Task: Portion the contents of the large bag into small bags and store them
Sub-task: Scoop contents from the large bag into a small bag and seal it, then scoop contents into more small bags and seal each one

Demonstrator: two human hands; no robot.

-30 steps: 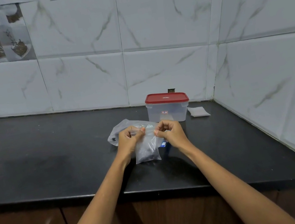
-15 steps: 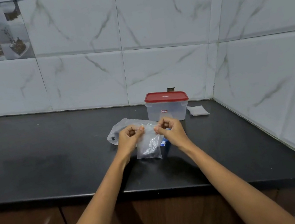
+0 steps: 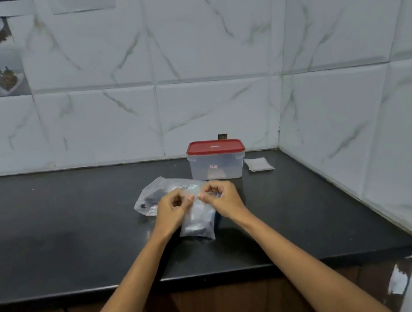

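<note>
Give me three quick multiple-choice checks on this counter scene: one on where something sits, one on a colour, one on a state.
1. Where is the stack of empty small bags?
A. Right of the container, near the wall corner
B. At the counter's front edge
C. On top of the container lid

2. What colour is the container's lid?
A. Blue
B. Red
C. Clear

3. What is the state of the small bag in front?
A. Lying flat, untouched
B. Inside the container
C. Pinched at its top by both hands

Answers:
1 A: the flat pile lies on the black counter just right of the container.
2 B: the lid is red over a clear body.
3 C: the left hand and right hand pinch its top edge, dark contents hanging at the bottom, the large bag behind.
</note>
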